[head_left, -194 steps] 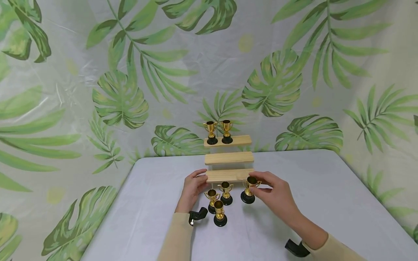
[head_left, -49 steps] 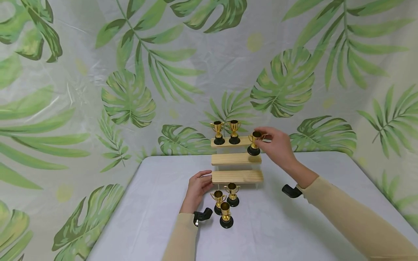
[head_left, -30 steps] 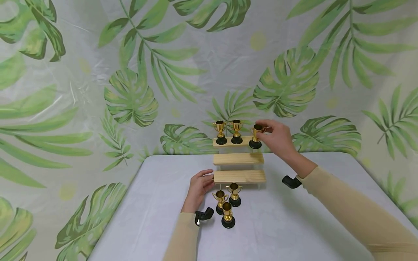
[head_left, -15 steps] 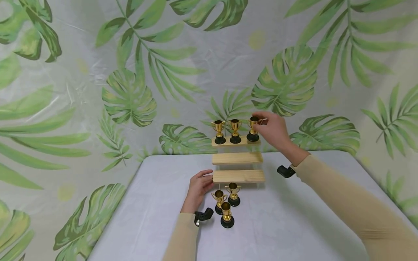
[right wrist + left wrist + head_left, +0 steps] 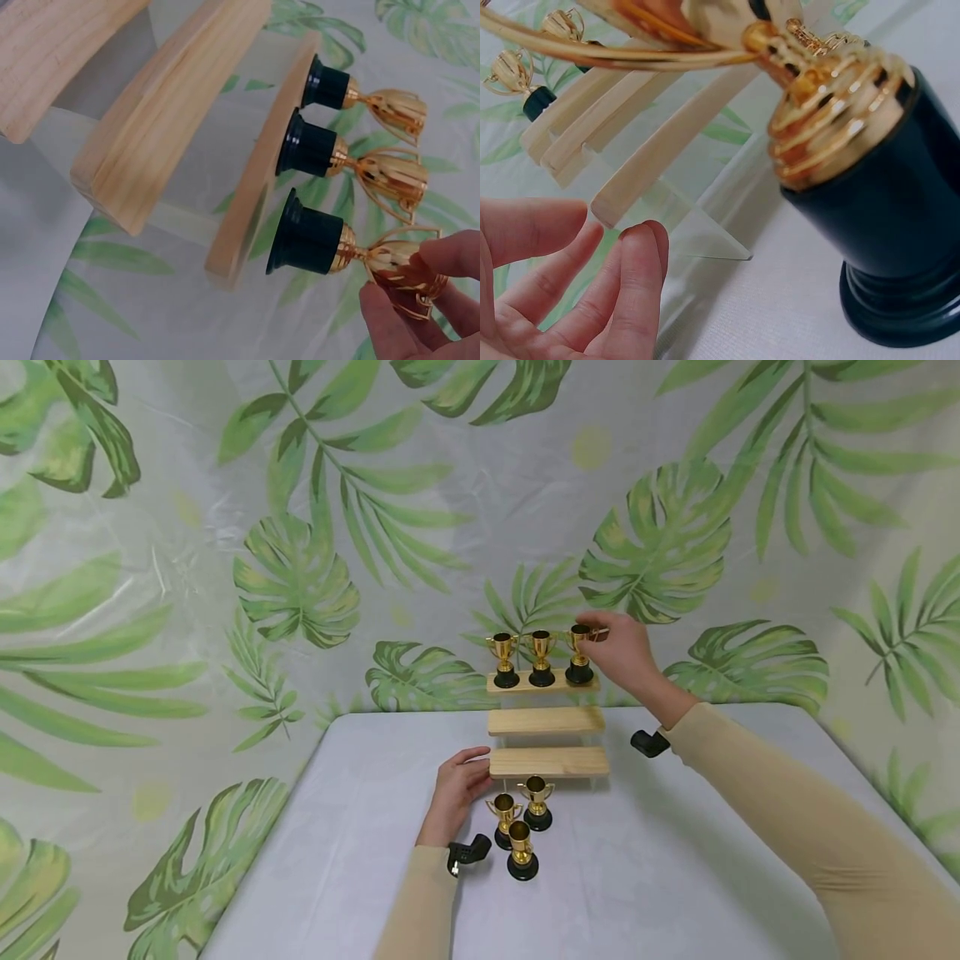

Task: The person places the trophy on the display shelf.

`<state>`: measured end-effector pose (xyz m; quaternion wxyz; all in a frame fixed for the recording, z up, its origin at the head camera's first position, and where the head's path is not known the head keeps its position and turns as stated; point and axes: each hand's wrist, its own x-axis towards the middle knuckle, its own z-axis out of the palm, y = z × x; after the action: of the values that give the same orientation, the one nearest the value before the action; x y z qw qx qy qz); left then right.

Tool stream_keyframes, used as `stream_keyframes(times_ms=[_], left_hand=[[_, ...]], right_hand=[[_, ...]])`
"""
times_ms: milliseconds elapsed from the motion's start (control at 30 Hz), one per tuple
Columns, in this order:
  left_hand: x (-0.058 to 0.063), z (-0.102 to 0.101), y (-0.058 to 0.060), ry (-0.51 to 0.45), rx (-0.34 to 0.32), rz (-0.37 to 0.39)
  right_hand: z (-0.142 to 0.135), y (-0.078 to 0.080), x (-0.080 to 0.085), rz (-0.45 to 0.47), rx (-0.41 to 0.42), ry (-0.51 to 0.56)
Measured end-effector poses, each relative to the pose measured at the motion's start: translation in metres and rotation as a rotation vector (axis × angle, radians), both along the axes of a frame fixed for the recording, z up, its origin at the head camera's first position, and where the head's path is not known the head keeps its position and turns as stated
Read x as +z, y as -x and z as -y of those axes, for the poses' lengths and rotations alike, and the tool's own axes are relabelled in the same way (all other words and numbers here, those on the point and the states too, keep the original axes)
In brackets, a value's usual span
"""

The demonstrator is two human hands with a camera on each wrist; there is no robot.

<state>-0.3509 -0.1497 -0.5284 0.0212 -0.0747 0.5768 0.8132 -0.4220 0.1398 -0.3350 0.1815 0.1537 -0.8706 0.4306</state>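
The right hand (image 5: 628,653) pinches the gold cup of a small trophy (image 5: 307,238) at the right end of the top shelf (image 5: 525,687). The trophy is upright; its black base overlaps the plank in the head view. Two matching trophies, a middle one (image 5: 542,675) and a left one (image 5: 506,677), stand beside it. At the left end of the lowest plank (image 5: 550,763) of the wooden tiered stand, the left hand (image 5: 453,792) holds the edge between thumb and fingers (image 5: 639,277). The middle plank (image 5: 546,722) is bare.
Three more trophies, a rear one (image 5: 537,806), a left one (image 5: 505,817) and a front one (image 5: 522,852), stand on the white-covered table (image 5: 660,877) before the stand, close to the left wrist. A leaf-print curtain (image 5: 420,527) hangs behind the table.
The right hand has lifted a trophy from the table up to the top shelf and brought it in beside the other two. The left hand has stayed at the lowest plank.
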Motion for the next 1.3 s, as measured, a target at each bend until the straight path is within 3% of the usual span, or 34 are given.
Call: stream_keyframes(times_ms=[400, 1300], left_hand=[[0.003, 0.000, -0.002, 0.001, -0.005, -0.005], [0.004, 0.001, -0.003, 0.004, -0.030, -0.039]], right_hand=[[0.001, 0.012, -0.012, 0.013, 0.015, 0.009], [0.000, 0.015, -0.015, -0.007, -0.003, -0.018]])
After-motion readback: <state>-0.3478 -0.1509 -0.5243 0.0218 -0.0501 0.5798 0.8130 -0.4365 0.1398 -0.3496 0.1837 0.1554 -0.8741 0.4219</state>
